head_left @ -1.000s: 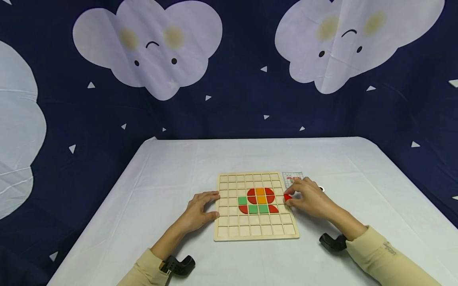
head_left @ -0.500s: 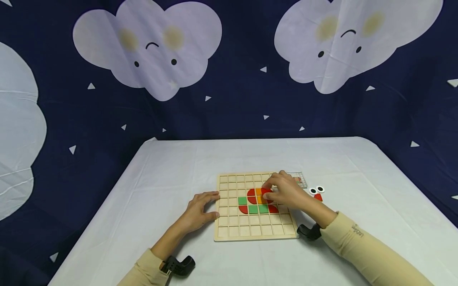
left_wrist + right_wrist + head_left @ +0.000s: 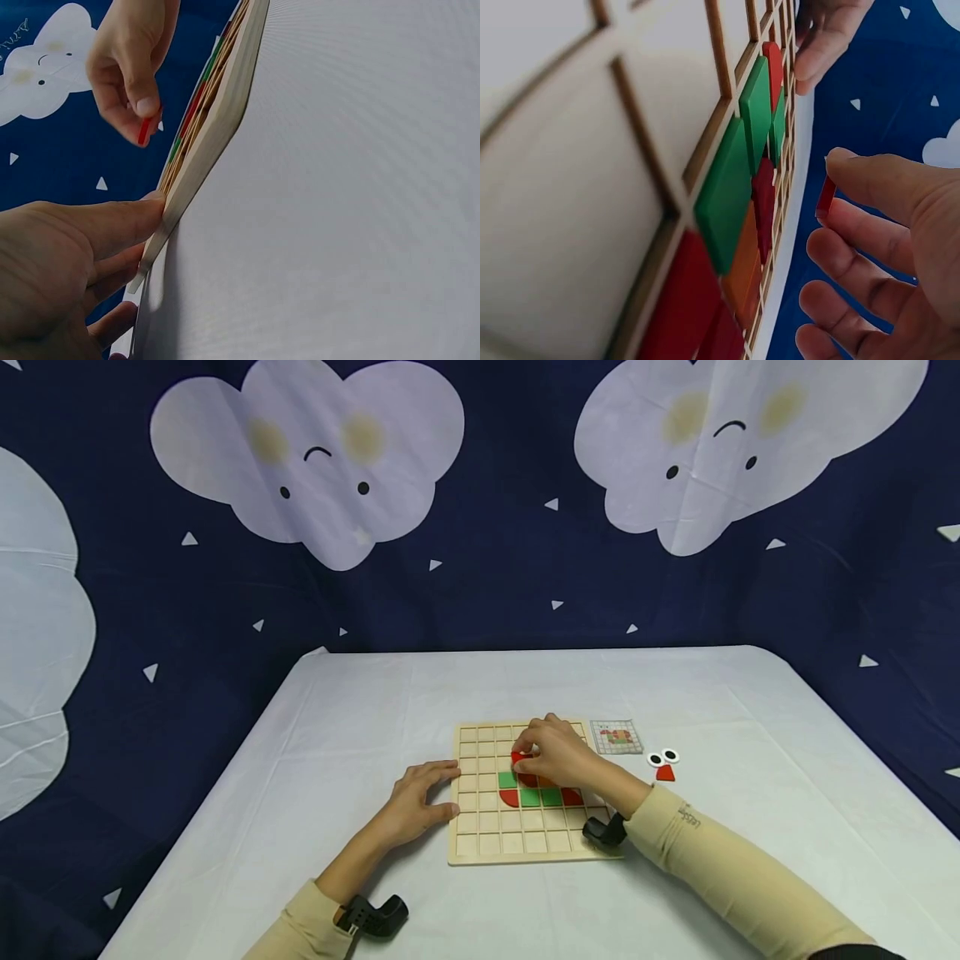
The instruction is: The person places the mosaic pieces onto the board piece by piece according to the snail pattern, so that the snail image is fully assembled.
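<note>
My right hand (image 3: 558, 756) pinches a thin red tile (image 3: 516, 760) between thumb and index finger, above the wooden grid board (image 3: 480, 843). In the right wrist view this red tile (image 3: 826, 196) stands on edge, apart from the board, the other fingers loosely bent. Green tiles (image 3: 530, 797) and a red rounded tile (image 3: 509, 797) lie in the grid. An orange tile (image 3: 742, 266) shows in the right wrist view; in the head view the hand partly covers that area. My left hand (image 3: 415, 802) rests against the board's left edge, thumb and fingers spread, thumb tip touching the rim (image 3: 196, 180).
Right of the board lies a printed pattern card (image 3: 617, 737). Beyond it are two round eye pieces (image 3: 656, 760) and a red tile (image 3: 665, 773) on the white-covered table (image 3: 360, 702). A dark blue cloud-print cloth (image 3: 495, 602) hangs behind.
My right hand has moved left from the board's right edge to over the grid's middle, carrying the red tile. The card and eye pieces are uncovered. My left hand stays put.
</note>
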{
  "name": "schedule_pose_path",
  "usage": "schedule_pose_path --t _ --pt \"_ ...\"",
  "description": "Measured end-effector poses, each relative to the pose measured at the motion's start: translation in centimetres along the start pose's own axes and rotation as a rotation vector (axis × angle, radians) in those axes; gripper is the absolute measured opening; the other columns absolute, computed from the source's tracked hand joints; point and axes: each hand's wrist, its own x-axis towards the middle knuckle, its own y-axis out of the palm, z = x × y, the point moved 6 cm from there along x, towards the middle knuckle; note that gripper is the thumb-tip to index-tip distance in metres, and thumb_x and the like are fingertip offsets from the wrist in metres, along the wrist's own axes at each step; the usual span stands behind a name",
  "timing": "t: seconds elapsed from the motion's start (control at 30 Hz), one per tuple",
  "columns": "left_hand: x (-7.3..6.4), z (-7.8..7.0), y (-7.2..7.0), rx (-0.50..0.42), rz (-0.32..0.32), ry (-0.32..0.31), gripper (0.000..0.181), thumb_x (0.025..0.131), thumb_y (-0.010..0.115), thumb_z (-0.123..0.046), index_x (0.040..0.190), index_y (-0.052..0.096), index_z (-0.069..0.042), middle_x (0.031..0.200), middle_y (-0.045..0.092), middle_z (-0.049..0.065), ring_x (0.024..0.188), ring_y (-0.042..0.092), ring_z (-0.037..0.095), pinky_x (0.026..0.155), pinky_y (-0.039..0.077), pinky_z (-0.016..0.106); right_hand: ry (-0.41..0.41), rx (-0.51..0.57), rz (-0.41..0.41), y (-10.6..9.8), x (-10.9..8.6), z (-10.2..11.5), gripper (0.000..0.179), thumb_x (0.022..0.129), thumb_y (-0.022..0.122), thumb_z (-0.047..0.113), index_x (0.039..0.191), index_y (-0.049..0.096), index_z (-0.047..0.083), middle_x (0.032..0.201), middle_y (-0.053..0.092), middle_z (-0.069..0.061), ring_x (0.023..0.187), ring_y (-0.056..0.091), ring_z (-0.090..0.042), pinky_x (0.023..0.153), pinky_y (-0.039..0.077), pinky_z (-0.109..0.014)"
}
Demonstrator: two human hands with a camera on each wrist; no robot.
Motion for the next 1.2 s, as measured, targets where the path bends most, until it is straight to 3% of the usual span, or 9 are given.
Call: schedule_pose_path --t 0.57,1.2 --pt "0.0 0.1 0.0 -0.010 -0.003 0.004 0.050 0.078 0.074 -0.013 0.126 0.060 -0.007 0.140 0.052 0.003 0.130 0.039 0.030 0.108 0.022 0.056 0.023 -0.056 0.079 2.0 2.1 0.3 0.020 0.079 0.075 0.032 0.093 0.074 0.018 0.087 0.063 0.004 0.080 0.046 -0.014 0.078 0.039 -0.035" --pt "0.1 0.2 0.1 -0.007 -0.003 0.002 0.050 0.079 0.074 -0.015 0.126 0.059 -0.008 0.140 0.051 0.002 0.129 0.039 0.030 0.107 0.023 0.055 0.011 -0.111 0.094 2.3 2.3 0.3 0.018 0.079 0.075 0.033 0.092 0.074 0.020 0.086 0.062 0.005 0.079 0.047 -0.014 0.076 0.040 -0.035"
